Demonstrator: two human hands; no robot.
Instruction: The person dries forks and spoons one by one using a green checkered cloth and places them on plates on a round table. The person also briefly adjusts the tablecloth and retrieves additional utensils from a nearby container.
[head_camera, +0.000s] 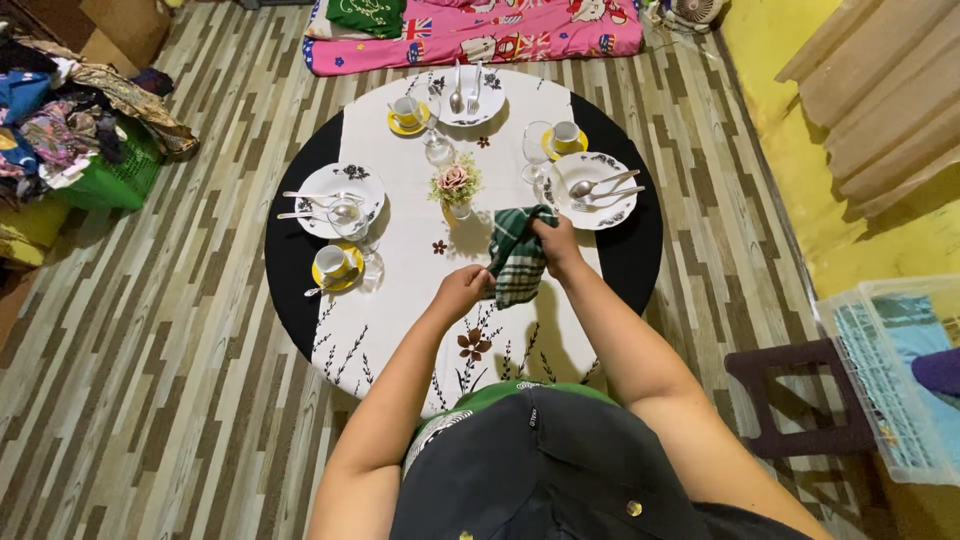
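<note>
Green cloth (517, 262): checked green and white, hanging bunched between both hands above the middle of the table (290, 270), just over the white runner (400, 200).
Right hand (557, 244): pinching the cloth's upper edge, fingers pressed together on it.
Left hand (462, 291): gripping the cloth's lower left side, fingers curled shut around the fabric.
Table: round and black, sitting low on the striped floor (180, 380), carrying the white runner with dark flower print.
Vase (455, 187): small, holding a pink flower, standing just beyond the cloth near the table's centre.
Right plate (595, 190): white, carrying a spoon and fork, lying just beside the right hand.
Left plate (340, 200): white, carrying cutlery, lying well apart from the left hand.
Far plate (468, 96): white, carrying a spoon and fork, lying at the table's far edge.
Cups: one on a yellow saucer (338, 268) near the left plate; two more standing farther off.
Basket (880, 370): clear plastic, sitting on the floor to the right.
</note>
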